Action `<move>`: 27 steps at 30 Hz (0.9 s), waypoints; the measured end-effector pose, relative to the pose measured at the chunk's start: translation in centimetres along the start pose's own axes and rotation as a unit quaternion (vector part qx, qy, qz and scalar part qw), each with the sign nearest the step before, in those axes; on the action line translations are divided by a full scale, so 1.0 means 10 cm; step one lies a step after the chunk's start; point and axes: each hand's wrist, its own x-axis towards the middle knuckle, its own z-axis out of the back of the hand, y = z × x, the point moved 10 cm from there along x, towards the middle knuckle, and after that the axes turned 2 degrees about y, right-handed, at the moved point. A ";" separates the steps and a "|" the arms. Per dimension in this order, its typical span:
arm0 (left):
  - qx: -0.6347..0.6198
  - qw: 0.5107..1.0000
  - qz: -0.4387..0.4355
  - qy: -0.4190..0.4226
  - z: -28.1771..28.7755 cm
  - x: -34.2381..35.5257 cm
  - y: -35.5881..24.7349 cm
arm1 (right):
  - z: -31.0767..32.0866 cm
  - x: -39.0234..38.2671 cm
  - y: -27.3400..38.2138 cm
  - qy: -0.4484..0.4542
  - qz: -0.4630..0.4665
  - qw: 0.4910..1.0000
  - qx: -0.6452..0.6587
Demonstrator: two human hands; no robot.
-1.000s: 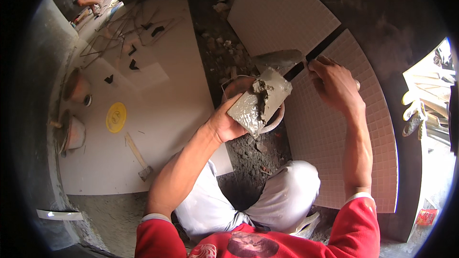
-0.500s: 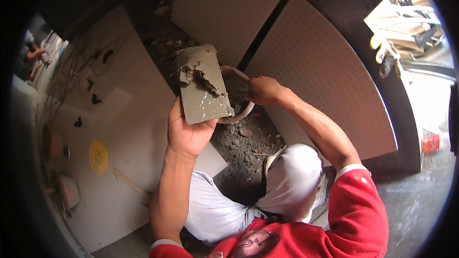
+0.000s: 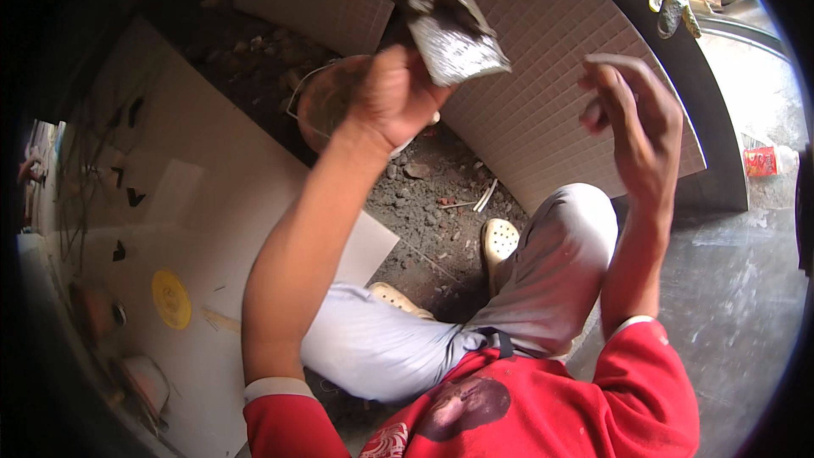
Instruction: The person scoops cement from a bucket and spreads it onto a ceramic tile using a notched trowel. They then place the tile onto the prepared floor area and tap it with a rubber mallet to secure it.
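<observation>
Dirt and rubble (image 3: 424,212) lie beside the bucket (image 3: 312,103). Raised in front of the gridded panel (image 3: 551,76), the tile (image 3: 458,53) is gripped near its edge by the left hand (image 3: 398,93), while the right hand (image 3: 636,114) is half open, apparently empty. Should the tile tip, its wet-looking mortar (image 3: 437,2) could slide off; slick edges could defeat that single grip.

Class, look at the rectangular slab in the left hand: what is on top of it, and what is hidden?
A dark, blurred clump of paste lies across the rectangular slab, with a shiny, wet-looking area at the slab's lower end. The surface beneath the clump is covered.
</observation>
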 end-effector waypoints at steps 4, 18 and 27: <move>0.029 0.996 0.043 -0.074 0.50 0.17 0.99 | -0.01 -0.24 -0.54 -0.027 -0.018 0.999 0.019; -0.047 0.952 -0.018 -0.303 2.79 -0.71 2.98 | 0.59 -0.40 -1.29 0.027 -0.024 0.999 0.015; 0.070 0.887 0.008 -0.457 2.81 -0.54 3.05 | 0.76 -0.51 -1.36 0.003 -0.019 0.999 0.049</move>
